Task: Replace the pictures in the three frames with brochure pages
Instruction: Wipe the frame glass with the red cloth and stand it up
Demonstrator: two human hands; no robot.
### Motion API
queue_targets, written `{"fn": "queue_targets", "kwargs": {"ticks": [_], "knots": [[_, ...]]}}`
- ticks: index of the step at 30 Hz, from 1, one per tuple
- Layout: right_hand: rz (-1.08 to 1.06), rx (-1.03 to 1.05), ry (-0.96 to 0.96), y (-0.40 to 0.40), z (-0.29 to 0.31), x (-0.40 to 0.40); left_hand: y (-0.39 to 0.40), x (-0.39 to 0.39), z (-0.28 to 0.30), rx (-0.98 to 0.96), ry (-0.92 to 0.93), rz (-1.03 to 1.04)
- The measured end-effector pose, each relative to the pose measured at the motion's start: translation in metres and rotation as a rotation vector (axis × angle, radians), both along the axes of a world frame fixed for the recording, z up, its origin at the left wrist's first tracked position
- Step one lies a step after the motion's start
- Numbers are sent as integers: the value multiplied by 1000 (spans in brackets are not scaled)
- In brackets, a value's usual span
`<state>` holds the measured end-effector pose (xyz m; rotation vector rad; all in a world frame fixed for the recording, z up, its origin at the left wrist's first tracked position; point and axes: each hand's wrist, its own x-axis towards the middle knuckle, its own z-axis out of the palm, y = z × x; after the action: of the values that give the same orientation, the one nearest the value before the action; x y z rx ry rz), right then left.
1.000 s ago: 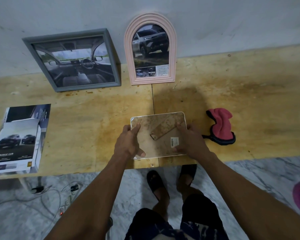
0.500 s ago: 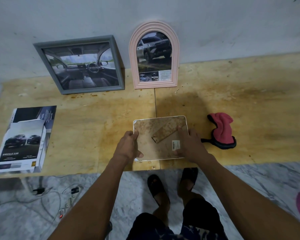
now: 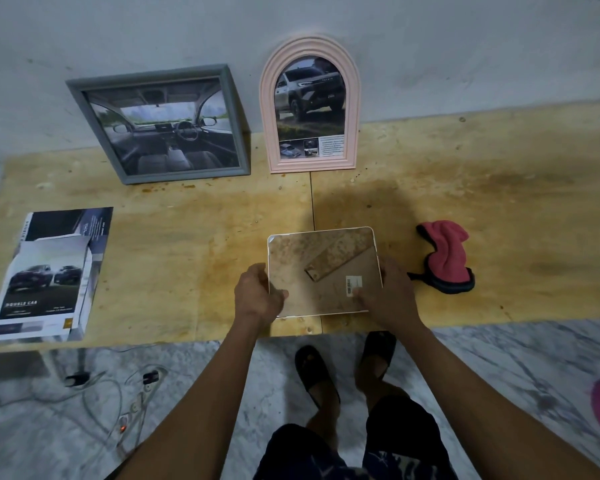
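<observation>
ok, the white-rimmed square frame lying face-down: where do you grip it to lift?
Grip the white-rimmed square frame at its left and right rims, a hand coming in from each side. It lies flat, back up, with a folded stand crossing its middle; the side rims overhang nothing but are reachable.

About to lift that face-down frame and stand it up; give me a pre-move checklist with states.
1. Left hand grips the white frame at its left edge: ok.
2. Right hand grips its right edge, fingers on the backing: ok.
3. Backing fully seated, stand flap flat: cannot tell.
4. Brochure page inside: cannot tell, frame lies face down.
5. Grey frame and pink arched frame already show car pages, leaning on the wall: ok.
6. Pink cloth lies apart from the white frame, to its right: ok.
</observation>
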<state>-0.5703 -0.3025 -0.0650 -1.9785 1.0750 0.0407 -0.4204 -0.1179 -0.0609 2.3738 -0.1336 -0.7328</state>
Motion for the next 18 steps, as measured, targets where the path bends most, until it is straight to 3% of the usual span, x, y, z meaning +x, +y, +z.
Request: {"fn": "queue_targets", "kwargs": {"ticks": [3, 11, 14, 18], "knots": [[50, -36, 15, 3, 2, 1, -5, -1, -3, 43, 64, 59], [272, -92, 129, 3, -2, -7, -14, 11, -4, -102, 244, 390], [418, -316, 94, 8, 4, -14, -14, 20, 8, -117, 302, 400], [578, -620, -131, 10, 7, -13, -14, 32, 35, -166, 384, 434]]}}
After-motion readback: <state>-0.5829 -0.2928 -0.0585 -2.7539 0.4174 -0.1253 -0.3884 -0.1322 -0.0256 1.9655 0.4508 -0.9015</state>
